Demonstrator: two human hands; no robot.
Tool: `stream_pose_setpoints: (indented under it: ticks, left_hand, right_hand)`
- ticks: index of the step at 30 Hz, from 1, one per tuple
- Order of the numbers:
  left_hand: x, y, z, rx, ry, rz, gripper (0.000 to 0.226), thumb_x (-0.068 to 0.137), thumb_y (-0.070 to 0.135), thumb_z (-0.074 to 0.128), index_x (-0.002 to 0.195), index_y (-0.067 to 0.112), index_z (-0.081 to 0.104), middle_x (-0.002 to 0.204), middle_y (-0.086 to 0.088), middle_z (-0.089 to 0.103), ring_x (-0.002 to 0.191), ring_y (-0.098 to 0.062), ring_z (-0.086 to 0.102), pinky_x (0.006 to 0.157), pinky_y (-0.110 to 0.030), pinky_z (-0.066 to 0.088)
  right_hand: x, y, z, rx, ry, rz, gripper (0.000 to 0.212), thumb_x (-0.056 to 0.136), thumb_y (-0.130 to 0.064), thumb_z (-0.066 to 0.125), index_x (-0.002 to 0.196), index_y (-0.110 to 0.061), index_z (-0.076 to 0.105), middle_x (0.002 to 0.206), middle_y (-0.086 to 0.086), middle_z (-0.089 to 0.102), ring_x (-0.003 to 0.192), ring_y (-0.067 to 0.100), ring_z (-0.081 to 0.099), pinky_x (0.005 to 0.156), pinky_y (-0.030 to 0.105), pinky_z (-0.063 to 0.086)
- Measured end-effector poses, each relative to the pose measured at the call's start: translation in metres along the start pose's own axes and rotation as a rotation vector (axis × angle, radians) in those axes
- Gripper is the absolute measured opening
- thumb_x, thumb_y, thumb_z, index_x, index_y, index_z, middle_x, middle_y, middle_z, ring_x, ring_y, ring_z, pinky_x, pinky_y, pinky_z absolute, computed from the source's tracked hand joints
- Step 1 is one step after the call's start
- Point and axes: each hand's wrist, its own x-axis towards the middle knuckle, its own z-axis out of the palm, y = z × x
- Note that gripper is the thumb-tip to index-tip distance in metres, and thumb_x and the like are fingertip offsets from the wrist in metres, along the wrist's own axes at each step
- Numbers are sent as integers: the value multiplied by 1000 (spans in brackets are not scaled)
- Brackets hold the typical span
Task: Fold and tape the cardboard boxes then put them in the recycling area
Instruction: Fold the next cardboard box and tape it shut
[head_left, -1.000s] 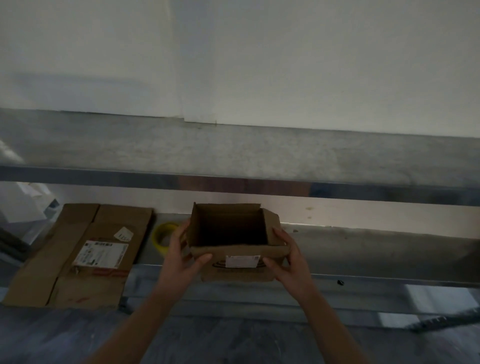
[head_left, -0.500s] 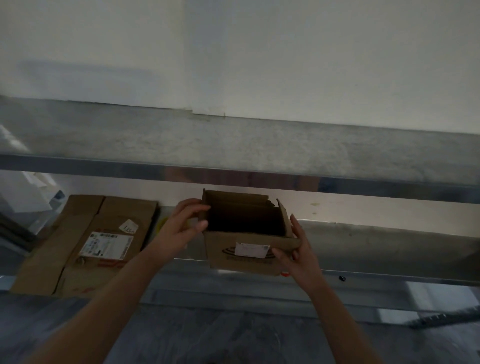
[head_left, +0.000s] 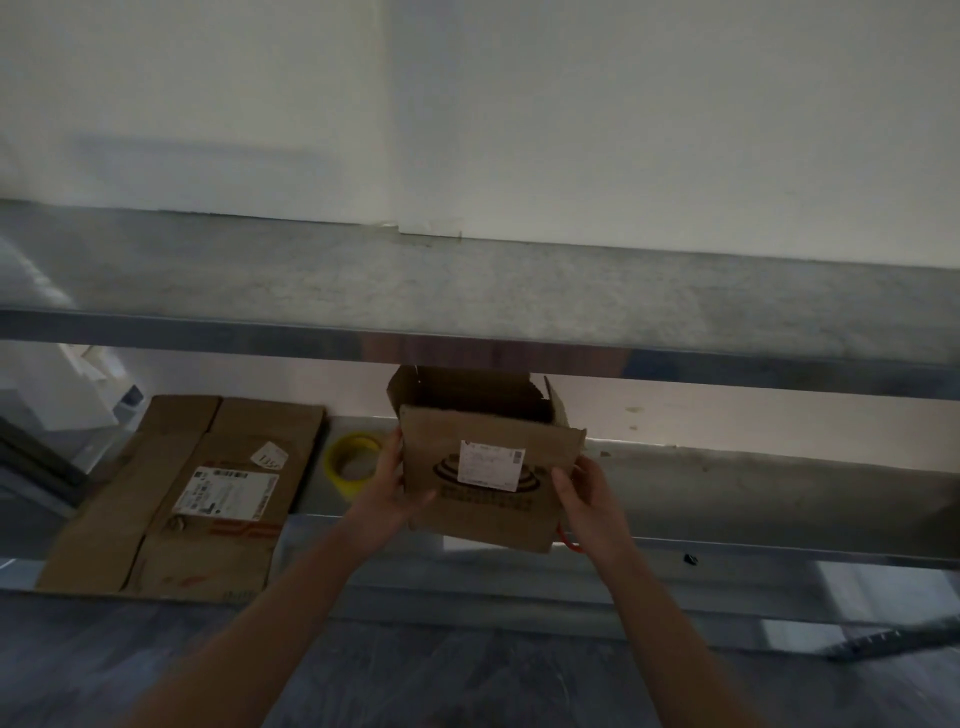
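Both hands hold the small cardboard box (head_left: 483, 499) between them: the left hand (head_left: 382, 486) grips its left side with fingers laid up the wall, and the right hand (head_left: 584, 493) curls round its lower right corner. The box hangs in the air just in front of the lower shelf (head_left: 753, 483), its open top tipped slightly away and reaching up to the front edge of the upper shelf (head_left: 467, 291). It looks as if the step in hand is collapsing this box. To do that well, the bottom seam probably has to be opened first. Then the hands should press on opposite corners, so the walls fold along their creases instead of buckling. The torn-looking flap at the far right rim should be tucked in. A roll of yellow tape (head_left: 353, 457) lies on the lower shelf just left of the box, within easy reach for taping. Beyond it, flattened cardboard (head_left: 171, 525) lies on the same shelf. A white shipping label (head_left: 491, 464) sits on the box's front over a dark oval printed logo, and neither can be read. The flattened cardboard carries a barcoded label, a small handwritten sticker and red stripes, also illegible.
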Motion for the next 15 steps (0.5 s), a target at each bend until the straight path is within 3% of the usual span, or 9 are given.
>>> stream_pose_setpoints:
  ticks: [3,4,6,8,11,15]
  left_hand:
    - [3,6,3,17,91,-32,84,90,9,64,148,42,13,126,15,50,107,5,58,83,-21,55]
    - [4,8,3,58,156,-33,71,92,13,61,146,40,22,120,15,54,102,6,59,83,-20,54]
    - [5,11,4,107,217,-13,48,95,18,58,138,33,40,120,7,60,113,-6,59,97,-31,50]
    - [5,16,5,-6,169,-47,53,93,16,61,141,27,41,134,-1,55,125,-20,52,105,-40,45]
    - [5,21,6,-38,100,-75,80,86,14,70,150,30,26,146,6,41,129,-20,45,106,-46,42]
    - [3,18,4,-59,100,-30,67,86,19,69,144,33,38,142,14,44,122,9,44,108,-31,40]
  right_hand:
    - [3,1,-5,-32,-28,-69,60,88,-38,69,142,-33,41,131,-12,58,121,10,54,99,35,47]
    - [5,3,-8,-34,-42,-94,66,88,-25,71,146,-32,39,134,-11,56,124,9,52,103,36,46]
    - [6,4,-12,-34,-58,-95,71,88,-11,70,148,-31,37,138,-9,54,128,12,50,107,42,45]
    - [7,3,-11,-28,-36,-73,71,89,-10,68,147,-34,36,137,-11,53,127,12,50,107,45,45]
    - [6,2,-7,25,58,-23,79,90,-19,70,150,-38,24,131,-11,47,119,10,48,103,41,44]
    - [8,7,-9,163,139,53,56,97,-27,59,135,-49,24,123,-2,55,97,6,59,88,34,52]
